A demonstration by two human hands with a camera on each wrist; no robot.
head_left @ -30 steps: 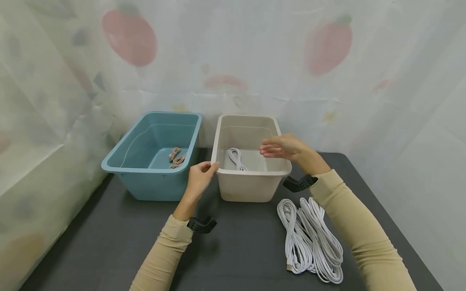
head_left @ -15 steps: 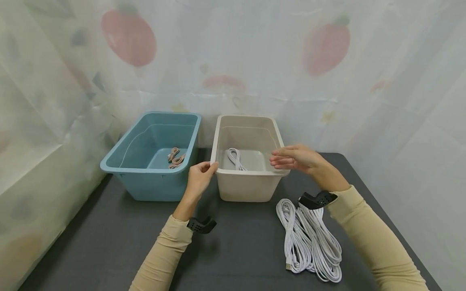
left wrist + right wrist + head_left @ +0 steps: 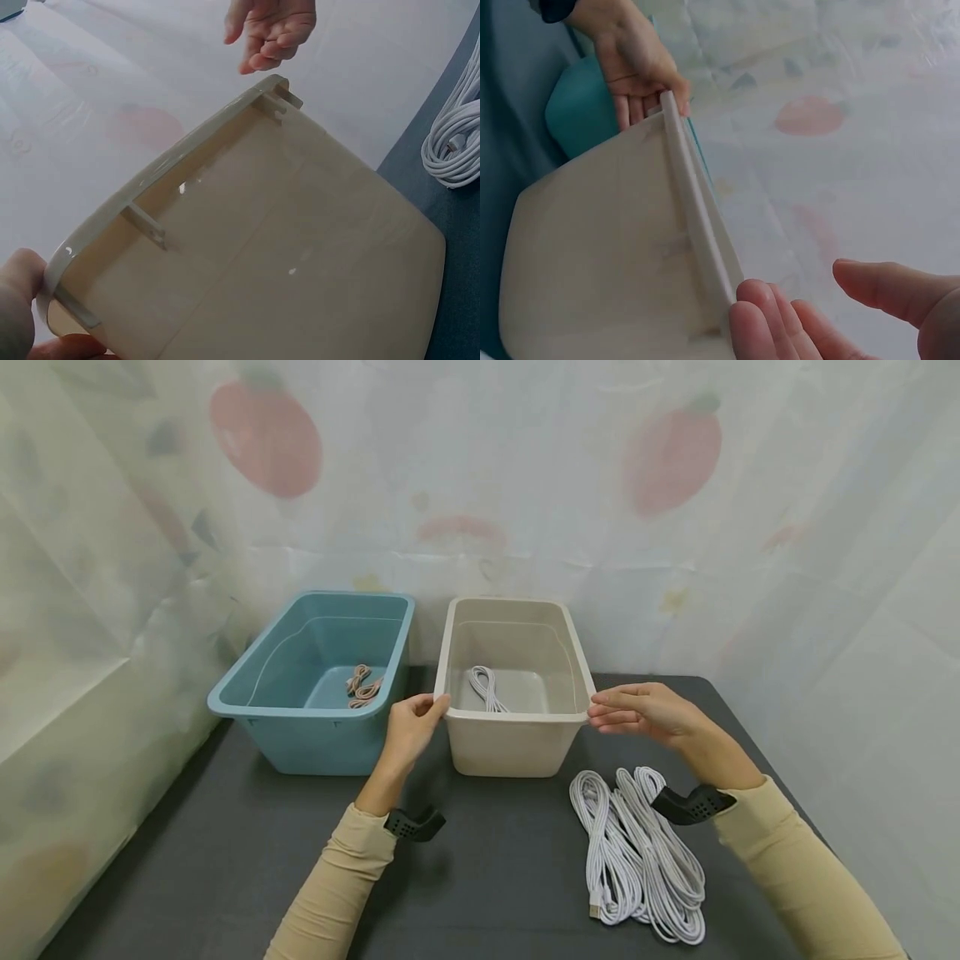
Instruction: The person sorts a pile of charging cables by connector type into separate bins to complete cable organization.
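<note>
A beige plastic bin stands on the dark table, with a small white coiled cable inside. My left hand grips its front left corner, thumb on top of the rim and fingers below; the left wrist view shows that thumb on the rim of the bin. My right hand is at the front right corner with straight fingers. In the right wrist view its fingertips touch under the rim of the bin and the thumb stays apart.
A teal bin with pink coiled cables stands just left of the beige one. A bundle of long white cables lies on the table front right. A printed translucent sheet hangs behind and at both sides.
My right hand has drawn back from over the beige bin's inside, moving right and toward me to the bin's front right corner. The left hand has kept its hold.
</note>
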